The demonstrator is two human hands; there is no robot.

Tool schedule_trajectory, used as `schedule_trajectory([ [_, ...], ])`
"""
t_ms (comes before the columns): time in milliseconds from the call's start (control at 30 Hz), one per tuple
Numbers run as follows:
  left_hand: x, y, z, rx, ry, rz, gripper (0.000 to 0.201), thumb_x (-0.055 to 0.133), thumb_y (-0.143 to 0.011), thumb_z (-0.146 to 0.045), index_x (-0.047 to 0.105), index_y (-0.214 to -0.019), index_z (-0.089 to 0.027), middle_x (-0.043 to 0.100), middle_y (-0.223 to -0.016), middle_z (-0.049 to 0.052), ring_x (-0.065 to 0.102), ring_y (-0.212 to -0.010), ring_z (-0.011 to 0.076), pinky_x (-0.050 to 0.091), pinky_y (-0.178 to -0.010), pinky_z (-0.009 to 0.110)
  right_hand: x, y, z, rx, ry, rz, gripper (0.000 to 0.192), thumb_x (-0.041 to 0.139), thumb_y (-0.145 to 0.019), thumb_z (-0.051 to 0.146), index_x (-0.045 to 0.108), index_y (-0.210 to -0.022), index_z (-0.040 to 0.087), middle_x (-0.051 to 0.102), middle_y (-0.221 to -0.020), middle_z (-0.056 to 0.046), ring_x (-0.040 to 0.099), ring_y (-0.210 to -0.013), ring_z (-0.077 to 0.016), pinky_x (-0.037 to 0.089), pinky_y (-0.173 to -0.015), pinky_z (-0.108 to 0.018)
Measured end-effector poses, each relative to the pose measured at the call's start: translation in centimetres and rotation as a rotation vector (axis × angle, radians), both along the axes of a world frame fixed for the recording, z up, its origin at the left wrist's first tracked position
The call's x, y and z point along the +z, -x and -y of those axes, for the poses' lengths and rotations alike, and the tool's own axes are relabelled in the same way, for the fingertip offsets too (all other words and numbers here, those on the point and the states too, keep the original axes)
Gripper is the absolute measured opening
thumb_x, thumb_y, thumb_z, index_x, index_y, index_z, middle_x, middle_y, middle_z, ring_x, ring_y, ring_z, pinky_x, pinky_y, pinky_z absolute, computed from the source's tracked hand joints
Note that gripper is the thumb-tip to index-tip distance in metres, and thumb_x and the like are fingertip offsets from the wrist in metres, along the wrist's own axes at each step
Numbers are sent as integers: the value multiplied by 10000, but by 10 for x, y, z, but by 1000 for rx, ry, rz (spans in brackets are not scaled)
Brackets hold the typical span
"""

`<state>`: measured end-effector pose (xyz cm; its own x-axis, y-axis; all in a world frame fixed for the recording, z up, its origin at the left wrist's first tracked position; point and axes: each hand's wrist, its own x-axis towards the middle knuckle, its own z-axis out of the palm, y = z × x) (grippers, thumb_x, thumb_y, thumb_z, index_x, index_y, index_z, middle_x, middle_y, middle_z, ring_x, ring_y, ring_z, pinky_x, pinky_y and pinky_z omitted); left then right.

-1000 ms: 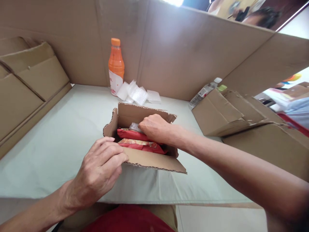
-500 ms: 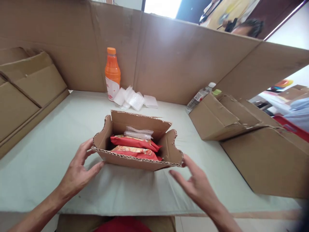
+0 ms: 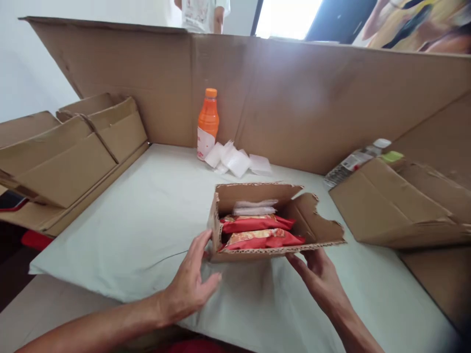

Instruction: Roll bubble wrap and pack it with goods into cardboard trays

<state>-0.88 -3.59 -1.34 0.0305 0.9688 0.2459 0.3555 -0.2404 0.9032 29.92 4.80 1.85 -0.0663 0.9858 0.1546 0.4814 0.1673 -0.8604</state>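
Observation:
A small open cardboard box (image 3: 246,256) stands in front of me on the pale cloth. Inside lie red packets (image 3: 265,239) in two rows, with clear plastic-wrapped pieces (image 3: 255,208) behind them. My left hand (image 3: 189,277) has its fingertips against the box's left side; its thumb is spread away from the cardboard. At the right end, my right hand (image 3: 320,279) grips the box low, thumb at the front and the other fingers partly hidden beneath the outward-leaning right flap (image 3: 312,220). The left flap stands nearly upright.
Near the back cardboard wall (image 3: 316,108) stand an orange bottle (image 3: 208,122) and a pile of white bubble-wrap pieces (image 3: 235,161). Cardboard bins (image 3: 69,162) line the left. At right, a clear bottle (image 3: 355,162) leans by another carton (image 3: 386,203). People are partly visible beyond the wall.
My view has swung left. The box has shifted slightly right relative to the orange bottle, and its left flap has gone from leaning outward to upright. My right fingers have moved under the right flap.

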Motion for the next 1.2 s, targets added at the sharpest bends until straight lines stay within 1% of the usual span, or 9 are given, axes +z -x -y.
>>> schedule_trajectory([
  [100,-13,32,26,154,-5,-29,806,611,-893,-224,217,-1594,-278,357,-1592,146,374,-1474,347,317,-1222,586,-4,57,-42,214,-54,-73,574,653,-894,524,499,-1363,229,633,-1369,-150,636,-1219,-299,531,-1021,-453],
  [167,-15,55,28,258,2,-4,789,592,-920,-249,190,-1598,-274,332,-1600,154,368,-1476,351,366,-1194,580,-4,112,-83,370,-115,-73,640,618,-907,501,429,-1446,211,575,-1444,-164,594,-1279,-305,489,-1079,-481],
  [300,-10,94,0,454,-24,53,789,606,-921,-306,195,-1594,-286,242,-1646,142,307,-1510,346,473,-1118,517,-13,232,-146,412,-235,108,709,608,-865,361,392,-1496,121,474,-1529,-215,440,-1423,-357,331,-1195,-565],
  [433,-6,122,-46,539,-15,114,772,607,-916,-388,230,-1581,-285,203,-1659,145,305,-1513,336,473,-1114,511,-41,313,-154,551,-222,213,819,641,-797,279,338,-1531,82,462,-1530,-246,442,-1425,-356,347,-1185,-551],
  [567,-6,148,-92,525,-17,118,702,563,-938,-439,281,-1559,-277,244,-1649,140,334,-1504,318,445,-1143,507,-59,350,-158,618,-258,302,898,670,-818,451,283,-1559,123,460,-1538,-238,457,-1412,-372,385,-1129,-554],
  [700,-12,182,-145,573,-36,117,678,527,-948,-434,283,-1552,-245,247,-1651,162,331,-1507,319,428,-1149,525,-54,392,-187,481,-255,386,870,616,-872,568,303,-1529,92,514,-1483,-257,502,-1365,-372,405,-1086,-505],
  [867,-23,231,-202,642,-54,-43,645,482,-965,-423,314,-1544,-193,348,-1617,185,344,-1505,316,350,-1198,549,-45,443,-218,403,-238,494,704,470,-975,505,334,-1510,69,535,-1464,-244,535,-1316,-343,390,-1060,-464],
  [1033,-37,249,-214,619,-51,-117,570,448,-971,-471,477,-1456,-174,472,-1550,167,398,-1480,298,269,-1248,530,-44,458,-225,438,-290,641,628,508,-953,391,413,-1487,72,527,-1486,-222,497,-1344,-339,366,-1070,-461],
  [1200,-42,253,-212,601,-58,-188,559,416,-971,-502,553,-1392,-161,509,-1524,156,432,-1457,280,295,-1243,502,-42,460,-224,472,-304,693,600,494,-971,367,437,-1487,67,499,-1523,-204,437,-1402,-318,336,-1113,-451],
])
